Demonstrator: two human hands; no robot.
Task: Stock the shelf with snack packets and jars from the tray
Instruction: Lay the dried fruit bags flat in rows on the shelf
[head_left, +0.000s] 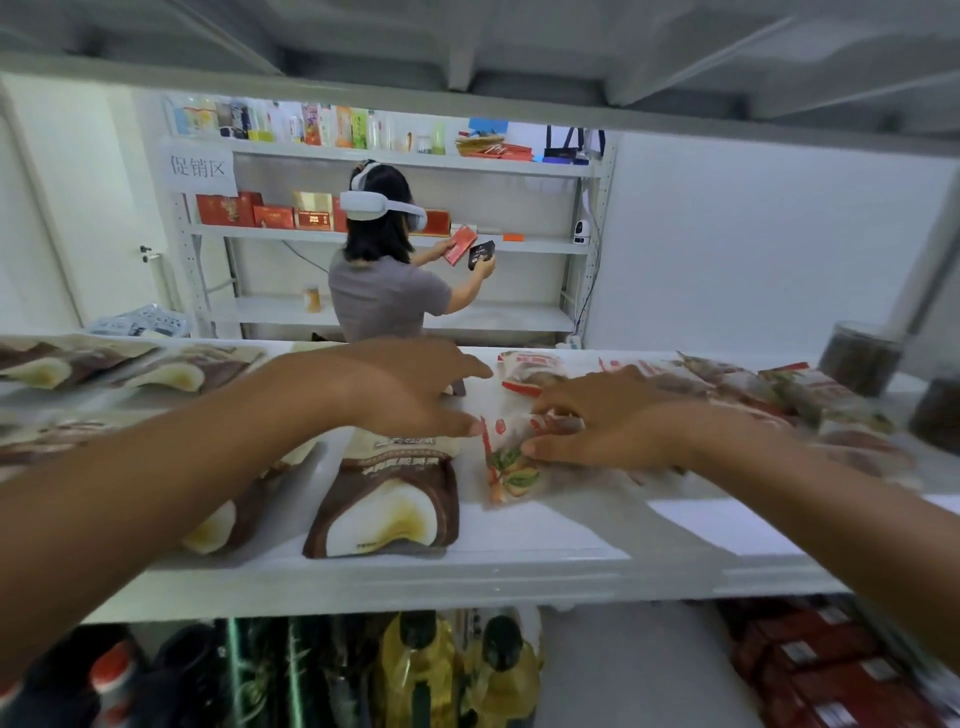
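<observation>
Both my arms reach onto a white shelf board (545, 530). My right hand (608, 421) lies on a clear snack packet with red and green print (511, 467), thumb and fingers curled onto its top. My left hand (410, 387) hovers with spread fingers over the top of a brown-and-white snack packet (387, 504) lying flat, its thumb near the clear packet's edge. More brown packets (171, 371) lie to the left. Further red-printed clear packets (737, 384) lie to the right. Two dark-filled jars (860, 358) stand at the far right.
The shelf below holds oil bottles (415, 670), dark bottles and red boxes (831, 660). Another shelf board runs close overhead. Beyond the open back, a person wearing a headset (384, 270) handles boxes at a white rack against the wall.
</observation>
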